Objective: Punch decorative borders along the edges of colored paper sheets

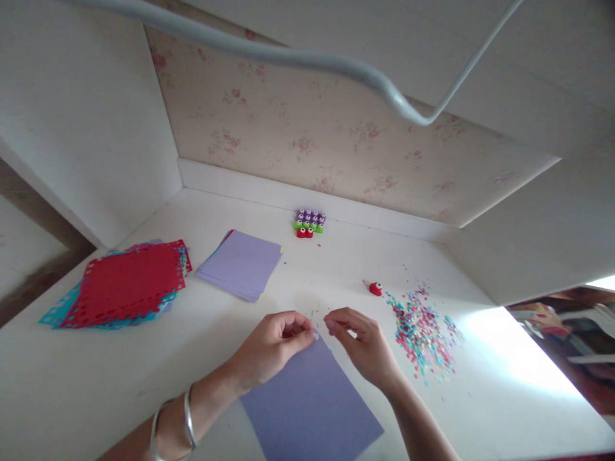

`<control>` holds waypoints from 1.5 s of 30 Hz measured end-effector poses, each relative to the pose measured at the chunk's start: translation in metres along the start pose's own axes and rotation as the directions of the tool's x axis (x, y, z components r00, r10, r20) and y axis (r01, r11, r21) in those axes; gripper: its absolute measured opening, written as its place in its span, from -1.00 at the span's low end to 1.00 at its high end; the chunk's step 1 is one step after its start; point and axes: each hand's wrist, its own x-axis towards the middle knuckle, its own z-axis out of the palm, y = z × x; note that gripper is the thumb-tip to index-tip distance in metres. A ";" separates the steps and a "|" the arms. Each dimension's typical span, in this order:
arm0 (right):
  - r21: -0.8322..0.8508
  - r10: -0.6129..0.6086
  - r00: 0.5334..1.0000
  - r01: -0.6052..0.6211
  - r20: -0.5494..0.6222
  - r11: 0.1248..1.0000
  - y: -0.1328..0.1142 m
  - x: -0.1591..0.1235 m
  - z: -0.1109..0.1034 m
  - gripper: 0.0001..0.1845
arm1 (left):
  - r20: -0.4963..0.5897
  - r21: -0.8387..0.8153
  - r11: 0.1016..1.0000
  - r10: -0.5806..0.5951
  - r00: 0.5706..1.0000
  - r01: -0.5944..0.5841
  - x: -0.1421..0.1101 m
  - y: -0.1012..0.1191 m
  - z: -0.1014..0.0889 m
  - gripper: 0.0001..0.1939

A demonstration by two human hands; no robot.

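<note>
A sheet of purple paper lies at the front of the white table, one corner pointing away from me. My left hand, with two silver bangles at the wrist, pinches that far corner between thumb and fingers. A small pale spot shows at the corner, beside the fingertips. Just to the right, my right hand is closed in a pinch, apart from the sheet's corner. Whatever its fingertips hold, if anything, is too small to make out. A red craft punch stands beyond my right hand.
Punched paper confetti is heaped at the right. Purple, green and red craft punches stand in rows near the back wall. A stack of purple paper lies left of centre, and red and blue sheets with punched edges lie farther left.
</note>
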 end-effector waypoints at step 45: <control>-0.676 0.103 0.992 -0.026 0.075 0.736 0.096 0.100 -0.115 -0.65 | 0.057 0.921 0.320 0.452 0.890 -0.221 0.011 -0.026 -0.015 -0.75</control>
